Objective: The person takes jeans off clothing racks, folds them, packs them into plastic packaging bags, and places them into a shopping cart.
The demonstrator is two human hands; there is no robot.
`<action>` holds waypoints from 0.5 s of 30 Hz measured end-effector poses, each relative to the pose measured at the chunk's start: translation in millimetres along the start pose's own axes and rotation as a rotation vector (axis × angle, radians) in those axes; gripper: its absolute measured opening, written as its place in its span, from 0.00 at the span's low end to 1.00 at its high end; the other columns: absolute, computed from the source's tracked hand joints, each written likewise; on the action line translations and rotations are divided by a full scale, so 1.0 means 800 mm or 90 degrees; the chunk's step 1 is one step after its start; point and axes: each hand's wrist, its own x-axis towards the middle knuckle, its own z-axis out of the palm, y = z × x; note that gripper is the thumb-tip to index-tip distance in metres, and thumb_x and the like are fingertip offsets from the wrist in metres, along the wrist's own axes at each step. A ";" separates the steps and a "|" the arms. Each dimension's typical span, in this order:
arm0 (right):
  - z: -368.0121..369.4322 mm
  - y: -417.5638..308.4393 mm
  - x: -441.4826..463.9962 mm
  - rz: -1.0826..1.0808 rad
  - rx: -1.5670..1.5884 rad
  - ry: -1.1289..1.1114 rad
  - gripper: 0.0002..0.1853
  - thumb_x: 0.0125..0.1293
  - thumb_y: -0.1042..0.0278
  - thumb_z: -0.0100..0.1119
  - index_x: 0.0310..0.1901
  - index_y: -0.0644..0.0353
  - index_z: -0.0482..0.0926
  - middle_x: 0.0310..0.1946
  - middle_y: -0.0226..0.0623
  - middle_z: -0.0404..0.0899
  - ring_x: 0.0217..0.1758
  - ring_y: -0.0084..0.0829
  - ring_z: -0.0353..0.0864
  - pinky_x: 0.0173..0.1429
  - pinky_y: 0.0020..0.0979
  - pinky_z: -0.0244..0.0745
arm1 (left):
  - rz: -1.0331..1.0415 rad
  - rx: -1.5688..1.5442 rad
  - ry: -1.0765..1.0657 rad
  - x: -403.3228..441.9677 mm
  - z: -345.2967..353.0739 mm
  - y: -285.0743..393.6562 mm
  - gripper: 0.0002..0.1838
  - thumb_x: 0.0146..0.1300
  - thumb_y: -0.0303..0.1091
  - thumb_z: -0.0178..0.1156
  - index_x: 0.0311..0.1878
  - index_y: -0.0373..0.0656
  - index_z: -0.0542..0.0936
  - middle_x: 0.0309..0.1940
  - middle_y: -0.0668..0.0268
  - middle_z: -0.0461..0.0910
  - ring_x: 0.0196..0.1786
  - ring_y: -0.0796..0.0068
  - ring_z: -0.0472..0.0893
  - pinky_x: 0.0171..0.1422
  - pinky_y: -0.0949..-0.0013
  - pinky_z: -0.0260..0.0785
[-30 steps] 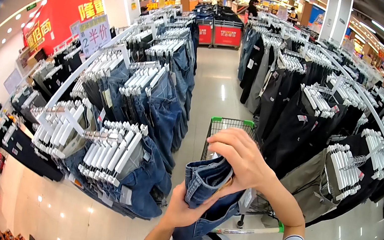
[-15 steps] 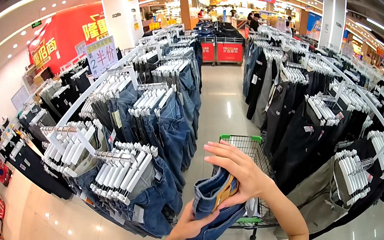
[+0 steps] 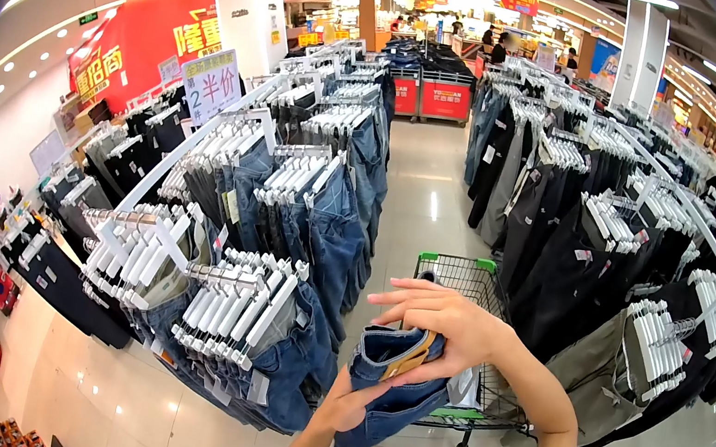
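A pair of folded blue jeans (image 3: 394,407) is in front of my body, its waistband rolled round and a tan leather patch (image 3: 416,356) facing up. My left hand (image 3: 346,401) grips the jeans low on the left side, most of its fingers hidden behind the denim. From the right, my right hand (image 3: 452,330) curves over the waistband, with its thumb along the patch and its long fingers stretched across the top opening. Just beyond the jeans stands a shopping cart (image 3: 500,391) with green corners, partly covered by my right arm.
On the left, a rack holds jeans on white hangers (image 3: 237,307). Dark and grey trousers (image 3: 547,272) hang on the right. A tiled aisle (image 3: 426,178) runs between them towards bins with red fronts (image 3: 445,100). Several people are far back.
The view has shifted, so the racks sit slightly further right and the aisle lower. My hands still hold the jeans, whose waistband has turned to show more of its opening.
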 end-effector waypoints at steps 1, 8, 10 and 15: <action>0.001 -0.002 0.004 0.005 0.043 -0.016 0.26 0.53 0.53 0.82 0.43 0.64 0.81 0.47 0.40 0.85 0.61 0.45 0.83 0.73 0.48 0.70 | -0.034 -0.029 -0.022 -0.002 -0.007 0.003 0.25 0.69 0.22 0.61 0.68 0.34 0.73 0.60 0.60 0.80 0.64 0.74 0.76 0.73 0.67 0.64; -0.012 -0.017 0.016 0.066 0.055 -0.074 0.23 0.50 0.55 0.84 0.33 0.60 0.78 0.33 0.36 0.85 0.32 0.38 0.83 0.36 0.35 0.76 | 0.015 0.082 -0.002 -0.013 -0.007 0.028 0.31 0.65 0.18 0.63 0.71 0.35 0.69 0.62 0.63 0.77 0.66 0.76 0.73 0.74 0.69 0.62; -0.015 -0.021 0.017 0.116 -0.096 -0.074 0.25 0.49 0.50 0.84 0.32 0.59 0.77 0.23 0.32 0.78 0.28 0.38 0.80 0.34 0.36 0.73 | 0.000 0.078 0.028 -0.011 -0.007 0.029 0.31 0.65 0.17 0.63 0.71 0.35 0.69 0.63 0.63 0.77 0.66 0.76 0.73 0.74 0.69 0.61; -0.017 -0.015 0.017 0.076 -0.167 -0.094 0.27 0.49 0.48 0.83 0.31 0.58 0.76 0.19 0.33 0.73 0.24 0.39 0.77 0.30 0.34 0.70 | 0.016 0.047 0.052 -0.012 -0.015 0.021 0.32 0.64 0.15 0.63 0.72 0.35 0.69 0.64 0.62 0.77 0.67 0.75 0.74 0.74 0.69 0.61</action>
